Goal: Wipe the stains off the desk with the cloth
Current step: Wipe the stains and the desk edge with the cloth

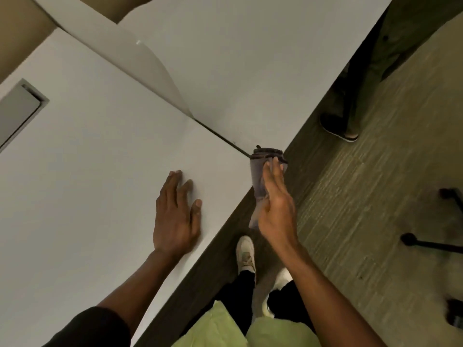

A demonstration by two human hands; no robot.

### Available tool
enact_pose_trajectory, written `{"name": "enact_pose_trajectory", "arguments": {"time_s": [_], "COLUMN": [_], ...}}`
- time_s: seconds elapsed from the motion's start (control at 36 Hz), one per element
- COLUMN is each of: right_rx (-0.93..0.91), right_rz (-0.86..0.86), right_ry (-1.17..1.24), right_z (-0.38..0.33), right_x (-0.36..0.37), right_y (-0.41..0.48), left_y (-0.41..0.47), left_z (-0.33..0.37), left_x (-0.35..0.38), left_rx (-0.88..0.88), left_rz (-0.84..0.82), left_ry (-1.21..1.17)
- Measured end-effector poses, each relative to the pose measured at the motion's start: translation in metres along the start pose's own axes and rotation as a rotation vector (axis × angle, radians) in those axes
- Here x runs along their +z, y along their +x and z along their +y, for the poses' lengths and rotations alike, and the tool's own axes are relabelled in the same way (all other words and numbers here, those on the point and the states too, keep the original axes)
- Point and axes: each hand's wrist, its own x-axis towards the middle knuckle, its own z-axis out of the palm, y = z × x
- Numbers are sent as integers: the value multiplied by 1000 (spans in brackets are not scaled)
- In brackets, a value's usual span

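The left hand lies flat, fingers spread, on the white desk close to its front edge, its grip apart and holding nothing. The right hand is off the desk, past that edge and above the floor, its grip clamped on a folded grey cloth whose top end sits at the desk's corner, where a dark seam divides this desk from the next white surface. A curved divider panel rises along that seam. Left of the hands the desk is bare up to a recessed flap. On the floor stand another person's shoe and dark chair legs.
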Motion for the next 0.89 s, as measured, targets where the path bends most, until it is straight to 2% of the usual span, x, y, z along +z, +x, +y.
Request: {"name": "enact_pose_trajectory", "arguments": {"time_s": [0.08, 0.14, 0.33, 0.42, 0.56, 0.67, 0.72, 0.89], "right_rx": [323, 433, 514, 576, 562, 469, 393, 248], "right_rz": [3, -22, -194, -291, -454, -566, -606, -715], "right_ry": [407, 554, 782, 870, 824, 703, 632, 554], "right_z": [7, 16, 61, 79, 95, 97, 95, 81], "right_x": [-24, -38, -75, -88, -112, -121, -122, -109], "right_y": [7, 11, 43, 61, 89, 112, 119, 123], "left_y": [1, 1, 4, 9, 32, 54, 59, 60], "left_z": [-1, -2, 15, 38, 97, 133, 143, 144], "left_x": [3, 3, 0, -3, 10, 31, 41, 54], "left_rx": [2, -1, -63, -193, -538, -755, -805, -822], "left_rz": [7, 7, 12, 35, 141, 295, 351, 368], "left_ry": [29, 39, 65, 47, 4, -69, -51, 74]}}
